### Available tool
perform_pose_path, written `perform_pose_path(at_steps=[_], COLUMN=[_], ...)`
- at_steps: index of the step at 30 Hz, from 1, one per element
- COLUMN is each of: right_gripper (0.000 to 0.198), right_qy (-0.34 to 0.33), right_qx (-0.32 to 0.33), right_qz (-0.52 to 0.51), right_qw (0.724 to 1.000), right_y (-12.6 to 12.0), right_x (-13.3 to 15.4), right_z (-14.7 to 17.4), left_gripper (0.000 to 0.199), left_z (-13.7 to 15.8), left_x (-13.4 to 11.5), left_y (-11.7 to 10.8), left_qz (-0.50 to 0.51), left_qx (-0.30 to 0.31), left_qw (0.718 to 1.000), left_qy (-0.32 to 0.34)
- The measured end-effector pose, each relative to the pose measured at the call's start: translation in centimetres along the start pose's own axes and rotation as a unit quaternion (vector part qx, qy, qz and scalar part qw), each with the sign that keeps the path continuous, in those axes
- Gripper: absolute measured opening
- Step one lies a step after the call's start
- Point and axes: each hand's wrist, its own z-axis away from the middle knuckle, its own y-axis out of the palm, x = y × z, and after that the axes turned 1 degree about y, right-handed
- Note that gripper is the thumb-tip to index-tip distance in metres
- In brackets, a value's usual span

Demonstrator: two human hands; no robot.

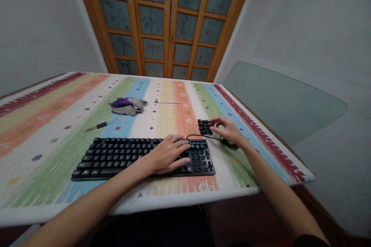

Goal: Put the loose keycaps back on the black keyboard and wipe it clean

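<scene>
Apparently you're handling loose keycaps [203, 126] beyond the mechanical keyboard [121, 158]; your left hand [171, 155] lies spread on it, number pad [201, 160] seemingly uncapped. Your right hand [227, 129] curls beside them, grip unclear. Next likely needs a light pinch, avoiding the cable [231, 144].

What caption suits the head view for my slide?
Left hand on a black keyboard, right hand beside a cluster of loose keycaps on the striped tablecloth.

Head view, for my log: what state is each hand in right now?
Left hand: open, spread over the mechanical keyboard.
Right hand: curled beside the loose keycaps; whether it holds one cannot be told.
</scene>
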Motion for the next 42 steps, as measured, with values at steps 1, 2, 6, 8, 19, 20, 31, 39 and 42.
perform_pose_path(at_steps=[1, 2, 6, 8, 19, 20, 31, 39, 42], right_gripper=[0.023, 0.019, 0.012, 0.011, 0.012, 0.012, 0.013, 0.013, 0.015], right_qy=[-0.018, -0.036, -0.084, -0.094, -0.152, -0.158, -0.09, -0.096, -0.12], right_qx=[0.026, 0.053, 0.101, 0.097, 0.085, 0.08, 0.067, 0.07, 0.062], right_qz=[-0.013, -0.018, -0.018, -0.01, 0.026, 0.026, 0.023, 0.024, 0.034], right_qw=[0.999, 0.998, 0.991, 0.991, 0.984, 0.984, 0.993, 0.993, 0.99], right_y=[0.3, 0.5, 1.5, 1.8, 1.6, 1.6, 2.1, 2.0, 2.1], right_x=[0.9, 1.7, 3.8, 4.2, 4.5, 4.5, 3.5, 3.5, 4.0], right_z=[1.0, 1.9, 4.4, 4.8, 4.9, 5.0, 5.6, 5.7, 5.8], left_gripper=[0.046, 0.046, 0.049, 0.05, 0.051, 0.051, 0.051, 0.05, 0.051], left_z=[0.0, 0.0, 0.0, -0.1, -0.1, -0.1, -0.1, 0.0, -0.1], left_x=[0.0, -0.1, -0.4, -0.5, -0.7, -0.8, -0.7, -0.8, -0.8], left_y=[0.0, 0.0, -0.1, -0.2, -0.2, -0.2, 0.0, -0.1, 0.0], left_qz=[0.004, 0.007, 0.013, 0.015, 0.021, 0.019, 0.007, 0.011, 0.011], left_qx=[0.005, 0.01, 0.037, 0.039, 0.026, 0.027, 0.024, 0.021, 0.018], left_qw=[1.0, 1.0, 0.999, 0.999, 0.999, 0.999, 1.0, 1.0, 1.0], left_qy=[0.004, 0.007, 0.005, 0.004, 0.008, 0.007, 0.009, 0.012, 0.013])
